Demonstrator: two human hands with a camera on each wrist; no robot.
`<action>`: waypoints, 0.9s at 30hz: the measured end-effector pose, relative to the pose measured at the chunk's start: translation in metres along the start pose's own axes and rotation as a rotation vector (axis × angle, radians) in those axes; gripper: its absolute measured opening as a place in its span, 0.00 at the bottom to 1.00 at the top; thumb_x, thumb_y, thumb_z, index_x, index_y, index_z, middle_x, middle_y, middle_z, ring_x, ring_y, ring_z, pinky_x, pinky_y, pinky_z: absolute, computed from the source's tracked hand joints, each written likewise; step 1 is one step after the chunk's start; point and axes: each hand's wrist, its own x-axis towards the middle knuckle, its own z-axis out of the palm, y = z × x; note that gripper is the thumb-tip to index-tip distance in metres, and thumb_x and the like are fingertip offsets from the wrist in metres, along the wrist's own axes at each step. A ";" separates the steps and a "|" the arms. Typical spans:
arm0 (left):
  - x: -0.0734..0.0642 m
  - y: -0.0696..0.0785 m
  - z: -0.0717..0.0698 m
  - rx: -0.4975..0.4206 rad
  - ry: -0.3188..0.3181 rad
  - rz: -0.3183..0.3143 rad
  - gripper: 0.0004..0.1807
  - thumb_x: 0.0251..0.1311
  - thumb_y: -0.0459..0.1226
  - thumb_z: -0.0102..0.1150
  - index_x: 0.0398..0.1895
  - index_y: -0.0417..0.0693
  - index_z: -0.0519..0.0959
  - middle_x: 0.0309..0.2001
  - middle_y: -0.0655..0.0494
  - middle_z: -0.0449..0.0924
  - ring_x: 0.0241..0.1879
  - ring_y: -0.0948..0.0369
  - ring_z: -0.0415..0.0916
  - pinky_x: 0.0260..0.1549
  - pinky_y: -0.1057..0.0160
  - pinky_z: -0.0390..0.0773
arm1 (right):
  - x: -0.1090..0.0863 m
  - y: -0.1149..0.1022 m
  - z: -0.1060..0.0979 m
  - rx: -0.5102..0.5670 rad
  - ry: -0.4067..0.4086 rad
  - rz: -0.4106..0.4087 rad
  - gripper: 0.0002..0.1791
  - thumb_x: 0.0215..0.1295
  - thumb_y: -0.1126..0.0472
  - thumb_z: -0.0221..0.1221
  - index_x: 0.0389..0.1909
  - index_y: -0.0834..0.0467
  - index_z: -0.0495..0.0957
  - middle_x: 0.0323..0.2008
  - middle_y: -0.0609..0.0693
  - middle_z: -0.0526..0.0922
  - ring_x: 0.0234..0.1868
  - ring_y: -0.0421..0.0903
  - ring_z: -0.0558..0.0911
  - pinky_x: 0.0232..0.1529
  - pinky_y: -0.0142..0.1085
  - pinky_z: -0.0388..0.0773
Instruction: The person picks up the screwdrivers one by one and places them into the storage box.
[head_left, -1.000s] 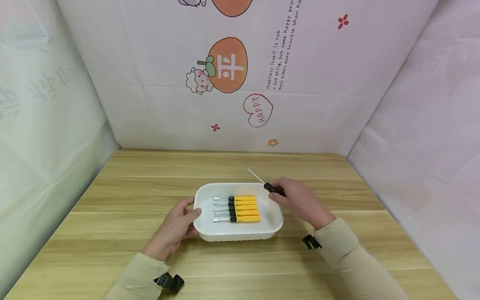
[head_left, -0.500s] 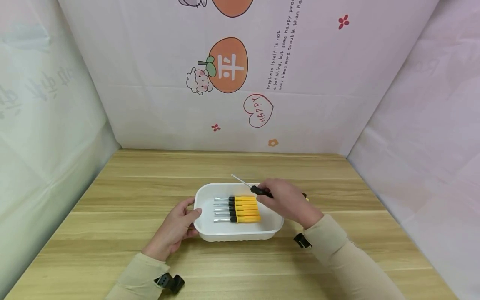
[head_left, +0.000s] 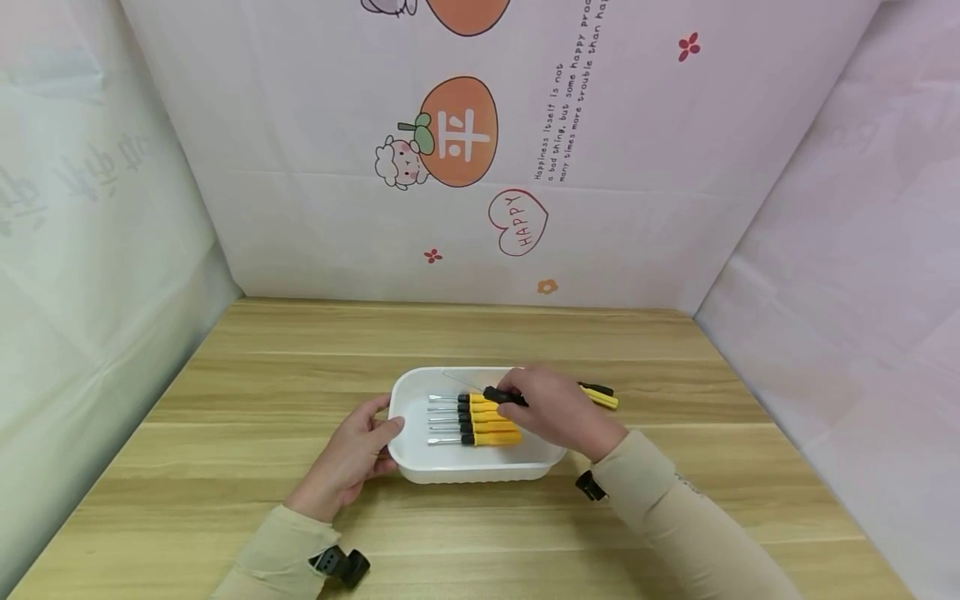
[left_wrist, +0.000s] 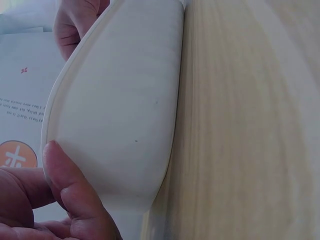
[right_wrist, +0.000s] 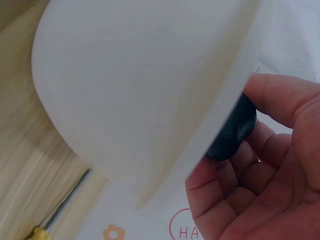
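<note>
A white plastic tray (head_left: 480, 476) stands on the table. My left hand (head_left: 348, 457) grips its left end, thumb over the rim and fingers below, as the left wrist view also shows. Inside lie several yellow-handled screwdrivers (head_left: 495, 427) in a row, their metal shafts toward the left. Over the tray's right part, my right hand (head_left: 558, 408) holds a screwdriver by its black handle (head_left: 502, 396); the thin shaft slants up and left above the row's far end. In the right wrist view, the tray wall partly covers that handle (right_wrist: 236, 129) between thumb and fingers.
Beyond the right hand, a yellow-handled screwdriver (head_left: 602, 399) and a black-handled tool (head_left: 597, 388) lie on the wooden table (head_left: 300, 350), partly hidden by the hand. White printed sheets (head_left: 330, 233) wall the table at the back and both sides.
My right hand has moved left and slightly down with the black-handled screwdriver, now over the tray. The tools on the table to the right have come into view. The left hand stays put.
</note>
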 end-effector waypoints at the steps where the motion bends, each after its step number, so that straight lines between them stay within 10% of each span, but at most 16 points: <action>1: 0.000 0.000 0.000 0.000 0.000 0.000 0.30 0.76 0.34 0.54 0.78 0.46 0.63 0.44 0.46 0.73 0.28 0.62 0.76 0.23 0.69 0.79 | 0.000 -0.001 0.000 -0.003 -0.007 0.003 0.13 0.70 0.53 0.68 0.49 0.54 0.85 0.39 0.44 0.84 0.35 0.40 0.77 0.41 0.38 0.80; 27: -0.001 0.002 0.001 -0.003 0.002 -0.004 0.29 0.77 0.34 0.54 0.78 0.46 0.63 0.44 0.46 0.72 0.28 0.62 0.75 0.23 0.70 0.79 | 0.003 -0.004 0.019 -0.068 -0.121 -0.093 0.09 0.67 0.53 0.70 0.45 0.50 0.87 0.39 0.40 0.86 0.39 0.39 0.78 0.46 0.37 0.81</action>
